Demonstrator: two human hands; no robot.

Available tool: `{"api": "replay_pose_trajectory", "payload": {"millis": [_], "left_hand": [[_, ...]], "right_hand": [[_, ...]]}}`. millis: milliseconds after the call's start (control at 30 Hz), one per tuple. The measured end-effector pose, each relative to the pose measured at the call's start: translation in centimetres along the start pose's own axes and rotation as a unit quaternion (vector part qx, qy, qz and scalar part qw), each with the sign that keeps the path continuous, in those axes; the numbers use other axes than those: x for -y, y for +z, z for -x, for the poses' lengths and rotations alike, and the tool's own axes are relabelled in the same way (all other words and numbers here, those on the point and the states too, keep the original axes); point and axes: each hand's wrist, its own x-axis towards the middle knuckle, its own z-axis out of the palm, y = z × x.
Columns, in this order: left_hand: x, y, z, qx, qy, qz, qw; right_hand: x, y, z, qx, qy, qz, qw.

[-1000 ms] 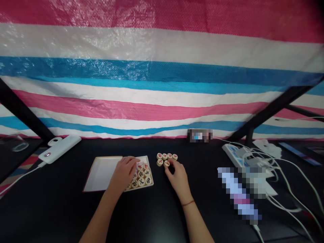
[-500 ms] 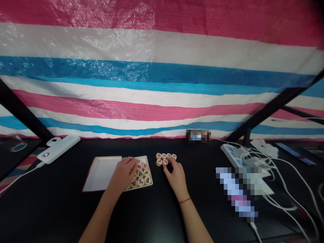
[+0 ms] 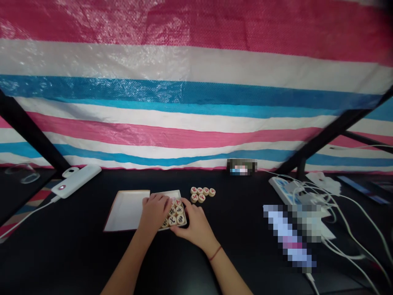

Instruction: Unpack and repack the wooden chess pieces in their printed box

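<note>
A white box (image 3: 179, 194) holds rows of round Chinese chess pieces (image 3: 172, 221) with black and red characters. My left hand (image 3: 155, 209) lies over the left part of the box with fingers bent; what its fingertips hold, if anything, is hidden. At the box's right end, my right hand (image 3: 196, 223) grips the side, thumb at the near corner and fingers at the far one. Several red-marked chess pieces (image 3: 200, 191) stand in two short rows on the black table, just beyond my right hand. The open box lid (image 3: 127, 211) lies against the box's left.
A white power bank (image 3: 76, 182) with a cable lies at back left, near a clear glass (image 3: 29, 175). On the right are a power strip (image 3: 281, 188), tangled white cables (image 3: 346, 229) and a blurred phone-like object (image 3: 288, 235). A striped tarp (image 3: 196, 123) hangs behind the black table.
My right hand has left the red-marked pieces and moved left onto the box's right end. My left hand stays over the box. The view has shifted slightly.
</note>
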Motion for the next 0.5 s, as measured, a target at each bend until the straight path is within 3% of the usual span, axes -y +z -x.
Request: {"api": "replay_pose_trajectory", "payload": {"millis": [167,333,433,500], "left_hand": [[-0.51,0.04,-0.13,0.034,-0.007,-0.023,0.999],[-0.42,-0.17,0.04,0.044,-0.031,0.028,0.998],[-0.33,-0.36,0.11,0.012,-0.033,0.067,0.997],[-0.48,-0.42,0.18,-0.035,-0.019,0.114,0.993]], "right_hand": [[0.03,0.23,-0.01,0.019,0.004,-0.004,1.000],[0.05,0.05,-0.01,0.026,0.011,-0.031,0.999],[-0.43,-0.06,0.00,0.007,0.016,-0.058,0.998],[-0.86,-0.11,0.01,-0.040,0.014,-0.074,0.996]]}}
